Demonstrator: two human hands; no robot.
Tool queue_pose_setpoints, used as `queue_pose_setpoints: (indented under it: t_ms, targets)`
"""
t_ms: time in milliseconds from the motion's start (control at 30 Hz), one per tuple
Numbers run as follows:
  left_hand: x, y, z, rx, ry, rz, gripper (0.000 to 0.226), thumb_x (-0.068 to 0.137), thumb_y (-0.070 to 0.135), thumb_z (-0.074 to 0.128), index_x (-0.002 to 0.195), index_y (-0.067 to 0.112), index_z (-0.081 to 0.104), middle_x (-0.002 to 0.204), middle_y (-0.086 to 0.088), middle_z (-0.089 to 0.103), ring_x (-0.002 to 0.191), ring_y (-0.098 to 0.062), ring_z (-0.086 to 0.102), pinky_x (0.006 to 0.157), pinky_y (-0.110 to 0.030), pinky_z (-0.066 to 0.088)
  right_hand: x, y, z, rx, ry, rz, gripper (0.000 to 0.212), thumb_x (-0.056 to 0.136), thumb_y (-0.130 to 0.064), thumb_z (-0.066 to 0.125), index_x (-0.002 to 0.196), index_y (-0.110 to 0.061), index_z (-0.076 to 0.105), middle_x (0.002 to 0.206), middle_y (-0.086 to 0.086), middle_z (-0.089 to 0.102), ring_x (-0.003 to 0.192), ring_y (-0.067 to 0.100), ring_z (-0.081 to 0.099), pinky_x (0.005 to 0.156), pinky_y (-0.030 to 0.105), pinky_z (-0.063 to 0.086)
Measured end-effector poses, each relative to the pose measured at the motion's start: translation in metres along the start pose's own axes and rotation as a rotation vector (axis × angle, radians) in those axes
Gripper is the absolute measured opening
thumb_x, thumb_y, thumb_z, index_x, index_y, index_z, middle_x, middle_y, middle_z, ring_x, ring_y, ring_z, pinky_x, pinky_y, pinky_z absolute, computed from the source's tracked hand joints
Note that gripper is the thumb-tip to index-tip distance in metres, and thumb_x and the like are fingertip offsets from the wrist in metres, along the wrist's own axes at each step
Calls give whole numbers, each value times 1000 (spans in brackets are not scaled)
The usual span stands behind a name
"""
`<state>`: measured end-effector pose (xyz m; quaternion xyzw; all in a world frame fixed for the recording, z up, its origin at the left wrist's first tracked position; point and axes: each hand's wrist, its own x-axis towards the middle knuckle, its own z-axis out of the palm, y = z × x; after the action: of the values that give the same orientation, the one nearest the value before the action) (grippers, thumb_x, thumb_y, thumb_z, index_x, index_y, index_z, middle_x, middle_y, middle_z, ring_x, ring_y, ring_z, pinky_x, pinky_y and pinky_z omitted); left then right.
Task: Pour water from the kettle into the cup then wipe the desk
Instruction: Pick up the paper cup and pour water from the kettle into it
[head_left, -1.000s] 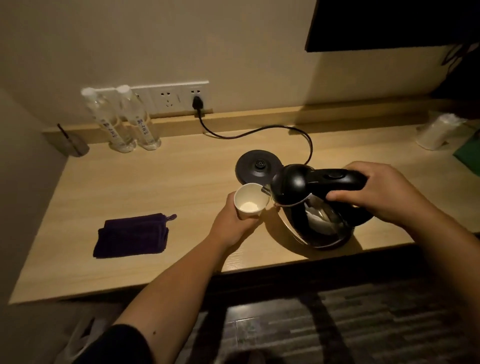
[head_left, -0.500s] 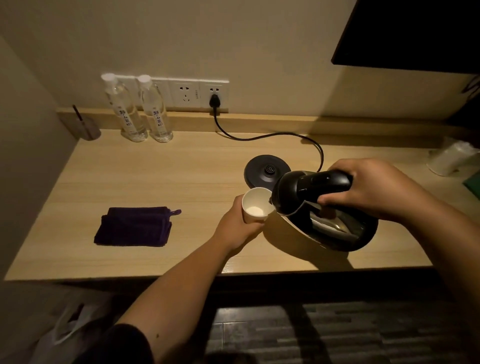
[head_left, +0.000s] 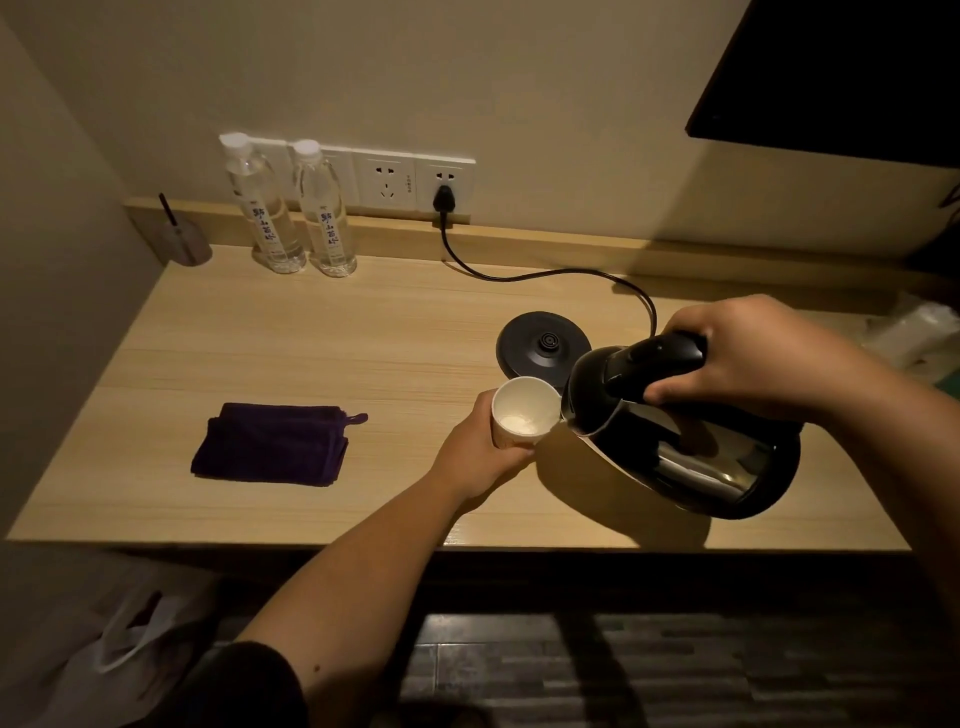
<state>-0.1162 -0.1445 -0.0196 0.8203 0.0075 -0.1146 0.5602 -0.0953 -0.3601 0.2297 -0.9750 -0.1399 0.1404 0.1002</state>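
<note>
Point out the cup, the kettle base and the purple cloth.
cup (head_left: 524, 415): head view, inner wall below the rim
kettle base (head_left: 540, 348): head view, top disc near the connector
purple cloth (head_left: 270, 449): head view, middle of the folded top

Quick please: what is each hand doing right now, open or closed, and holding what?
Left hand: closed around the cup.
Right hand: closed on the handle of the kettle, which is tilted toward the cup.

left hand (head_left: 475, 452): fingers curled, gripping, arm extended | right hand (head_left: 753, 358): fist closed, wrist tilted left
</note>
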Motion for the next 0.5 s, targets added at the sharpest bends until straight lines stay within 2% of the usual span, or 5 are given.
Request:
queue_pose_setpoints:
  t_ms: [100,267,433,500]
  targets:
    - [0,-1,0,4,-7,-2,82,70,43,81,133,45,28,119,15,52,105,-8,52,73,-14,40,2,-3,-2,-26,-9,-4,34,60,-57,68,83,-34,61,75,-10,61,68,7,55,52,27,45]
    - [1,-3,0,-12,-7,-4,81,69,41,81,131,48,29,118,15,55,105,-9,54,74,-15,42,4,-10,-7,-52,-30,9,44,53,-62,62,84,-31,63,76,-7,62,69,9,56,60,33,52]
    - [2,-4,0,5,-15,4,80,71,41,80,132,45,28,118,15,52,106,-10,53,75,-16,42,5,-13,-7,-53,-39,4,43,59,-59,67,89,-28,65,77,-6,62,71,10,57,64,37,55]
    - [3,-4,0,11,-16,8,80,71,41,80,133,44,28,118,14,52,106,-10,52,76,-18,43,6,-14,-7,-52,-36,3,40,62,-56,70,90,-28,65,78,-7,62,71,10,56,62,34,53]
